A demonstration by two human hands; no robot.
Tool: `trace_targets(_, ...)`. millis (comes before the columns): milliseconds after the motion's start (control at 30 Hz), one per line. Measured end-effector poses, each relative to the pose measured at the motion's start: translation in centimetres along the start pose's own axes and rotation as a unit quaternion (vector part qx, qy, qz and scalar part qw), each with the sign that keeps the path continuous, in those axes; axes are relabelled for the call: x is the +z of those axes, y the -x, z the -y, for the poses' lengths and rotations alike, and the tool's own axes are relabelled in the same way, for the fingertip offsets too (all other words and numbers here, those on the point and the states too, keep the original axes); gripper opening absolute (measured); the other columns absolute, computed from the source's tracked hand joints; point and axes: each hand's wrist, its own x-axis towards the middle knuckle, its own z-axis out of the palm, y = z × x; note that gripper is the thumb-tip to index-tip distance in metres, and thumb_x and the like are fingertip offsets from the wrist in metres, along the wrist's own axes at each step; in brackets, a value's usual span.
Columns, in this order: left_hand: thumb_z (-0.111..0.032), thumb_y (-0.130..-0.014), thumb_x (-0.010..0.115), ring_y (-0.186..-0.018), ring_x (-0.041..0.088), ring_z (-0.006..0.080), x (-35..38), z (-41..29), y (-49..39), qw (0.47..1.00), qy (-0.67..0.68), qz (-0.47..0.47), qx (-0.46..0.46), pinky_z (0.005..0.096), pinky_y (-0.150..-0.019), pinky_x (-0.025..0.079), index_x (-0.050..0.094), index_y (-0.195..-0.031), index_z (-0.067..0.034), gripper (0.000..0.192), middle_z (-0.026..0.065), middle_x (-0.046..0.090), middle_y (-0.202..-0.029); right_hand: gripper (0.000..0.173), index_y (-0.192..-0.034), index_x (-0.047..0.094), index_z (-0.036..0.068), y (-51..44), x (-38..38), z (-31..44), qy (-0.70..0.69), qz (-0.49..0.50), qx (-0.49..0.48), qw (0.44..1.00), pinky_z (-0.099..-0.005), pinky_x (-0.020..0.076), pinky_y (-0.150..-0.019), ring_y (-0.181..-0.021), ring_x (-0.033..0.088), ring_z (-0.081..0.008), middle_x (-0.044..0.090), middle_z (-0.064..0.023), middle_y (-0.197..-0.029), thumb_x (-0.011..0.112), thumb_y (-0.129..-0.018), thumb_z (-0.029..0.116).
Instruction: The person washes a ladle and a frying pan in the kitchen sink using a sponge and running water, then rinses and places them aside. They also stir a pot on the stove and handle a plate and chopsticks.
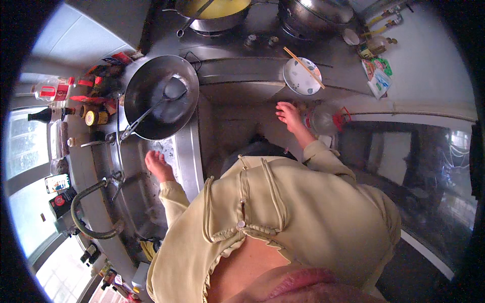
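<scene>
My left hand (157,163), fingers slightly curled, holds nothing and is over the steel sink's edge, just below a dark wok (151,110). A metal ladle (153,110) rests inside the wok, its handle leaning on the rim. My right hand (289,114) is bare, its fingers loosely spread, beneath a white patterned plate (299,79) at the counter's edge. A pair of wooden chopsticks (305,68) lies across that plate. On the stove, a pan (216,24) holds yellow liquid with a utensil in it, and a lidded steel pot (316,19) stands to its right.
A curved faucet (75,206) reaches over the sink (132,189). Bottles and a jar (96,117) line the windowsill at left, with a lit phone (58,183) among them. A large clear plastic bottle (322,118) with a red handle stands right of my right hand.
</scene>
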Motion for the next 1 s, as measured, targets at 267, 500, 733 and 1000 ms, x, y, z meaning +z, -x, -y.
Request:
trace_targets(267, -0.015, -0.082, 0.054, -0.072, 0.052, 0.0094, 8.1, 1.3, 10.9, 0.982, -0.016, 0.174, -0.065, 0.0222, -0.06, 0.041, 0.051, -0.095, -0.007, 0.016, 0.001, 0.052, -0.086, 0.033, -0.107, 0.039, 0.009, -3.6, -7.0, 1.0, -0.278, -0.055, -0.07, 0.956, -0.0408, 0.0442, -0.082, -0.096, 0.05, -0.0256, 0.046, -0.013, -0.111, 0.054, -0.085, 0.029)
trace_targets(500, -0.018, -0.084, 0.053, -0.069, 0.051, 0.0079, 13.2, 3.1, 13.8, 0.957, -0.047, 0.263, -0.118, 0.0203, -0.058, 0.041, 0.053, -0.097, -0.006, 0.018, 0.0004, 0.054, -0.079, 0.025, -0.104, 0.043, 0.003, -8.7, -9.6, 1.6, -0.278, 0.025, -0.055, 0.959, -0.0384, 0.0492, -0.076, -0.082, 0.056, -0.025, 0.055, -0.0139, -0.091, 0.048, -0.088, 0.022)
trace_targets(733, -0.017, -0.084, 0.053, -0.065, 0.049, 0.0057, 14.1, 4.4, 15.7, 0.952, -0.089, 0.254, -0.145, 0.0189, -0.057, 0.041, 0.054, -0.095, -0.008, 0.015, -0.0016, 0.053, -0.075, 0.026, -0.104, 0.045, 0.001, -7.2, -7.8, 3.7, -0.184, 0.046, -0.049, 0.981, -0.0377, 0.0513, -0.072, -0.08, 0.058, -0.0259, 0.056, -0.0136, -0.092, 0.05, -0.085, 0.018)
trace_targets(1000, -0.018, -0.084, 0.054, -0.063, 0.049, 0.0058, 14.1, 4.8, 15.6, 0.953, -0.092, 0.24, -0.16, 0.0191, -0.056, 0.04, 0.054, -0.094, -0.008, 0.014, -0.0017, 0.052, -0.076, 0.024, -0.105, 0.044, 0.003, -8.8, -0.4, 3.2, -0.142, 0.143, -0.012, 0.979, -0.0379, 0.0534, -0.066, -0.074, 0.059, -0.025, 0.057, -0.0135, -0.092, 0.049, -0.085, 0.017)
